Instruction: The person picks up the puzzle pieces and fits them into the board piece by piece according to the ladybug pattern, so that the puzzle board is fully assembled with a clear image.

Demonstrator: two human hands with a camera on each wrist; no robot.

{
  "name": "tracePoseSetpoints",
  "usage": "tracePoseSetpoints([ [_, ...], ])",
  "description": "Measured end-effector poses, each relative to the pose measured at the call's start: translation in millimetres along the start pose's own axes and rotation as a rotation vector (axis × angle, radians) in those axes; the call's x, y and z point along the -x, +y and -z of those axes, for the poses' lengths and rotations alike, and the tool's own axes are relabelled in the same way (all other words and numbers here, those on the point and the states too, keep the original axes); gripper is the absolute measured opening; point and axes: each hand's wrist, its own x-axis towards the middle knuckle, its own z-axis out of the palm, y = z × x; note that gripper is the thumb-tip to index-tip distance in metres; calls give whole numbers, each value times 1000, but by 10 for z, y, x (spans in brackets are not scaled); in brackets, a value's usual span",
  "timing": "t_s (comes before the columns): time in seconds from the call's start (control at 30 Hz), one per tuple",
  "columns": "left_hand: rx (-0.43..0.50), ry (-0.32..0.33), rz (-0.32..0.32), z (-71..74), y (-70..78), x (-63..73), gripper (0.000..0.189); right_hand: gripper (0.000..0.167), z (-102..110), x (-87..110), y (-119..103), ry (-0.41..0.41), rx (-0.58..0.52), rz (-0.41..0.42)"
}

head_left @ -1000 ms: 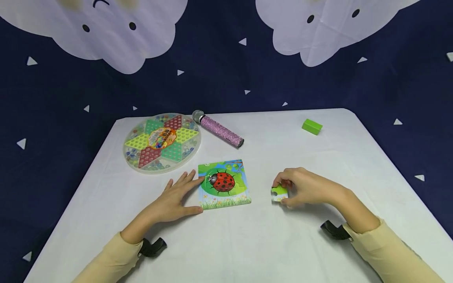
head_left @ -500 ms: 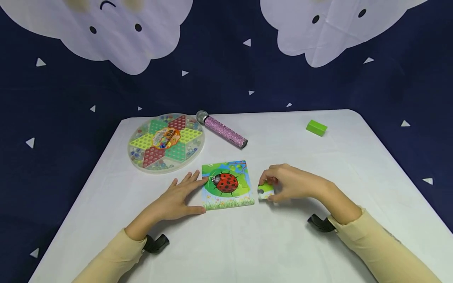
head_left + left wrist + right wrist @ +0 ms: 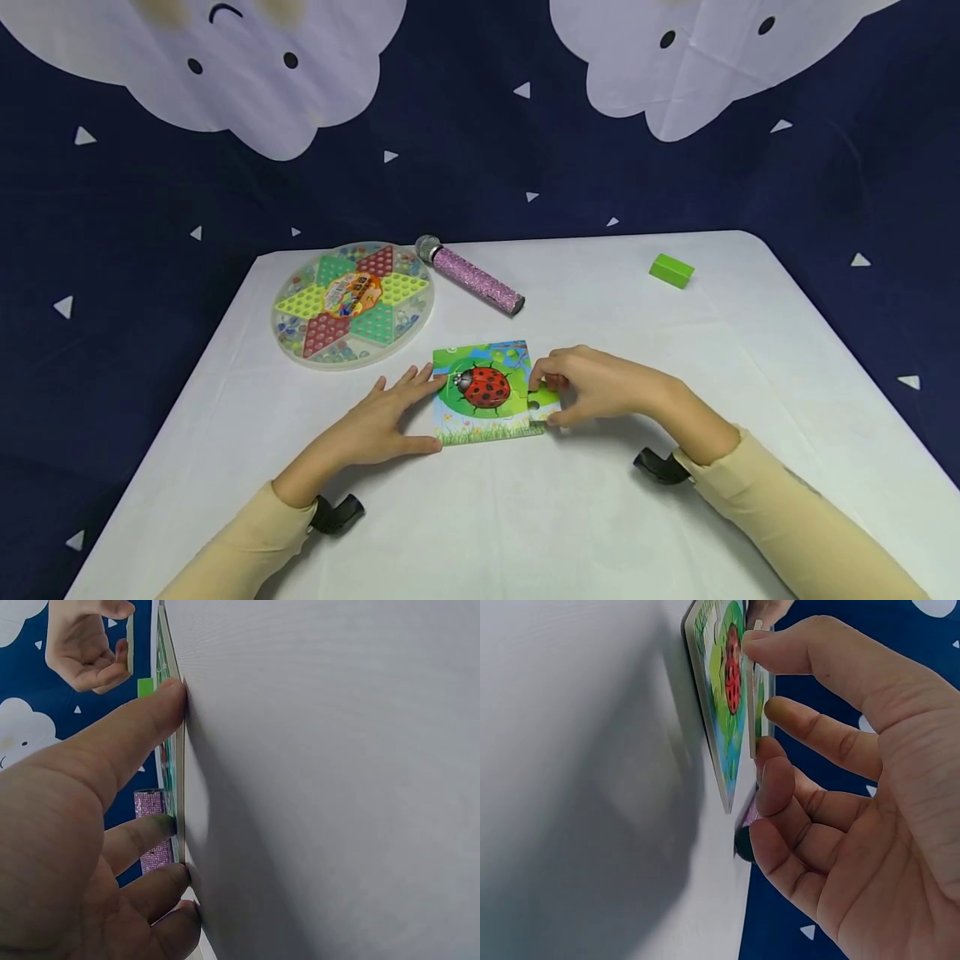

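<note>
A square ladybug jigsaw puzzle (image 3: 480, 429) lies flat on the white table. My left hand (image 3: 378, 425) rests at its left edge with fingers spread, thumb at the lower corner and index finger on the edge. My right hand (image 3: 607, 383) pinches a green and white puzzle piece (image 3: 549, 403) between thumb and fingers at the puzzle's right side. In the right wrist view the piece (image 3: 757, 697) is held just above the puzzle (image 3: 720, 690), apart from its surface. From the left wrist, the thumb (image 3: 161, 709) touches the puzzle's edge.
A round Chinese checkers board (image 3: 352, 304) with marbles lies at the back left. Beside it is a pink glitter microphone (image 3: 476, 277). A green block (image 3: 671, 271) sits at the back right of the table (image 3: 487, 517). A dark blue cloth hangs behind.
My right hand has moved left with the puzzle piece, from open table to over the puzzle's right edge. The left hand has stayed at the puzzle's left edge.
</note>
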Motion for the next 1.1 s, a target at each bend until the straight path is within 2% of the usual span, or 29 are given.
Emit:
tracePoseSetpoints([
  [0.07,-4,21,-29,-67,-102,-29,93,35,-10,-34,-7,-5,5,10],
  [0.23,21,42,-67,-98,-139,-44,93,34,-47,-109,-16,-15,-2,25],
  [0.3,40,30,-49,-41,-40,-23,94,34,-60,-134,-24,-19,-7,30],
  [0.57,14,46,-67,-108,-117,-67,95,31,-109,-201,-58,-42,-27,45],
  [0.7,31,34,-42,-65,-41,-50,95,30,-140,-231,-47,-48,-21,49],
  [0.77,14,47,-62,-113,-116,-68,94,29,-154,-246,-36,-50,-13,53],
  [0.83,18,41,-58,-90,-81,-58,95,29,-164,-259,-28,-50,-8,56],
  [0.93,10,47,-74,-119,-128,-69,95,28,-173,-278,-20,-51,-8,63],
  [1.0,29,34,-59,-76,-61,-54,96,28,-177,-289,-17,-53,-13,67],
  [1.1,15,44,-69,-126,-142,-83,96,28,-183,-300,-8,-58,-17,69],
])
